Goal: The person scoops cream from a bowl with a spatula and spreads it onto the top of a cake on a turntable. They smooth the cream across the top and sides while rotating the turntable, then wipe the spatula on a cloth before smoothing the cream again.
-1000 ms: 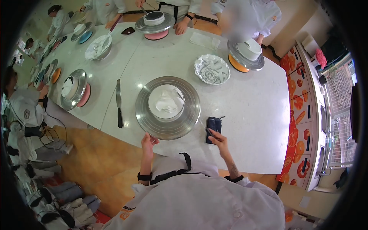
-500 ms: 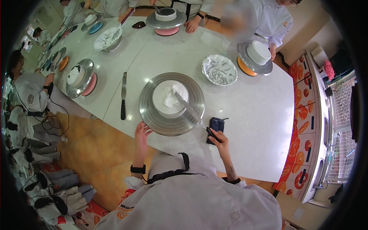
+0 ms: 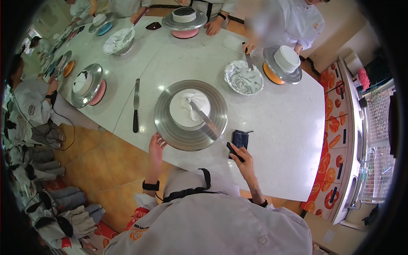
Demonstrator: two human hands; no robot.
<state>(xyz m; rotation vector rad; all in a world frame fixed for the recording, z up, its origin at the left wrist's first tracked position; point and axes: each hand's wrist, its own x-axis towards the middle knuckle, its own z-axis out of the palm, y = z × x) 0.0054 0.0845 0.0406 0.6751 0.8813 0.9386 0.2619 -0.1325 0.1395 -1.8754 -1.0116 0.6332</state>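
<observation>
A round white cake (image 3: 178, 111) sits on a metal turntable (image 3: 170, 135) in front of me, with a mound of white cream (image 3: 189, 101) on its top. My right hand (image 3: 244, 162) grips the black handle of a palette knife (image 3: 211, 126). Its blade slants up and left over the cake, and the tip lies in the cream. At the turntable's near left rim is my left hand (image 3: 157, 145), holding nothing, its fingers loosely bent and the tips at or against the edge. A dark blue pouch (image 3: 240, 139) lies on the table just beyond my right hand.
Left of the turntable lies a second palette knife (image 3: 136, 106). A bowl of cream (image 3: 243, 80) stands at the back right, where a co-worker's hand (image 3: 250, 46) holds a knife over it. More cakes on turntables (image 3: 282, 70) and another cream bowl (image 3: 119, 41) surround the white table (image 3: 278, 140).
The cream on the cake top looks more spread, with the blade shifted slightly. My left hand stays at the rim. A co-worker's hand with a knife has come over the right bowl.
</observation>
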